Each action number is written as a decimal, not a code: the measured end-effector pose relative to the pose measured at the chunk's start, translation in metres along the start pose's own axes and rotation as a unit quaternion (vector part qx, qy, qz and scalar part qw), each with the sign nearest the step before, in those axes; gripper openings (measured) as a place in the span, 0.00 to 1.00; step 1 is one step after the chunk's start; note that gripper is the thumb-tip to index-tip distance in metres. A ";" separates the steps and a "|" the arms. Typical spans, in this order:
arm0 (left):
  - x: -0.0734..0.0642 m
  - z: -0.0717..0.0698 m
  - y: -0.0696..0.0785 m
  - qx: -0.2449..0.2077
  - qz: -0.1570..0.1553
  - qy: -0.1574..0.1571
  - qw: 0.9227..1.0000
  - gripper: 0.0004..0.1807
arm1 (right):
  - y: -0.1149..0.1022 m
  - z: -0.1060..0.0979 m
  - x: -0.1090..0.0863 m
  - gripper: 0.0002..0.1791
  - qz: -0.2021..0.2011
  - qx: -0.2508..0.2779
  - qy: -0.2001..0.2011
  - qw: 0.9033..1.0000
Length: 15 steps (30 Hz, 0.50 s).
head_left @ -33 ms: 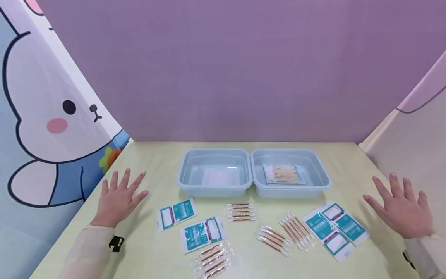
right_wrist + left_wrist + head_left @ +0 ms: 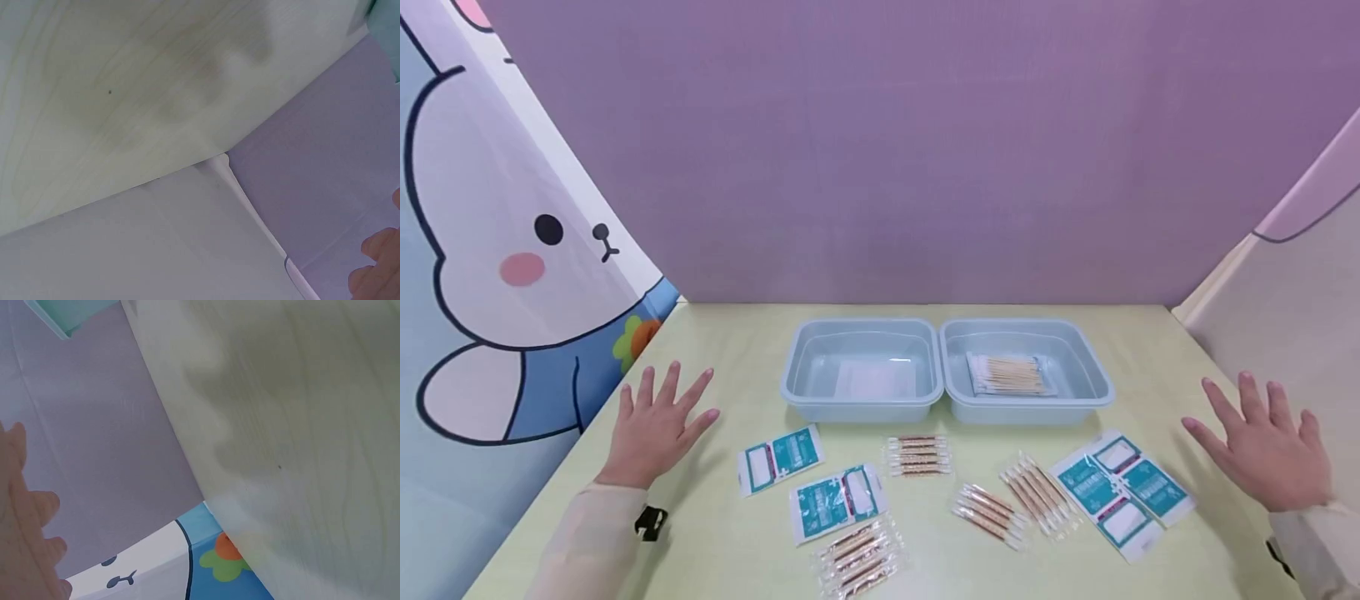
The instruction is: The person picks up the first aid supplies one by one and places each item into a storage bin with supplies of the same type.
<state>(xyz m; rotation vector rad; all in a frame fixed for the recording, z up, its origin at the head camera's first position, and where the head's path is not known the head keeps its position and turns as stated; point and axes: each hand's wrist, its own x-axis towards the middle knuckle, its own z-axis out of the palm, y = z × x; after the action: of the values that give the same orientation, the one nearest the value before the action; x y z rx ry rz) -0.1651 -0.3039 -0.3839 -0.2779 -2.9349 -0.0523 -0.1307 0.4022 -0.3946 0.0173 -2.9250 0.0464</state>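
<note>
My left hand (image 2: 655, 429) is held over the left side of the table, palm down, fingers spread and holding nothing. Nearest to it lies a small teal-and-white packet (image 2: 781, 459). On the right side my right hand (image 2: 1270, 450) hovers likewise, its fingers apart. Left of it are joined teal-and-white packets (image 2: 1122, 493). Another teal-and-white packet (image 2: 838, 503) lies nearer the middle. Clear-wrapped bundles of brown cotton swabs lie about: an upper bundle (image 2: 917, 457), a front bundle (image 2: 859, 560), a slanted bundle (image 2: 990, 517) and one beside it (image 2: 1040, 496).
Two light-blue plastic bins stand side by side at the back. The left bin (image 2: 861, 412) has a pale rectangle on its floor; the right bin (image 2: 1030, 412) holds a pack of wooden cotton swabs (image 2: 1011, 375). A purple panel (image 2: 925, 150) rises behind the table (image 2: 730, 550).
</note>
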 end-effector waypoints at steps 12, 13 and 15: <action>0.001 -0.010 0.007 -0.025 0.018 -0.001 1.000 0.37 | -0.011 -0.008 0.002 0.42 -0.041 0.055 -0.027 0.997; 0.002 -0.011 0.010 -0.026 0.020 0.001 0.999 0.37 | -0.014 -0.011 0.003 0.42 -0.046 0.064 -0.038 0.996; 0.004 -0.012 0.015 -0.029 0.022 0.000 0.999 0.36 | -0.018 -0.017 0.005 0.44 -0.054 0.086 -0.071 0.992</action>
<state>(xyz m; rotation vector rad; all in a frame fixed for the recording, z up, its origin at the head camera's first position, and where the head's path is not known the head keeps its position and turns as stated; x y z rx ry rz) -0.1638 -0.2890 -0.3708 -0.3518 -2.9284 -0.1323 -0.1314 0.3844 -0.3767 0.2137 -3.0457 0.2910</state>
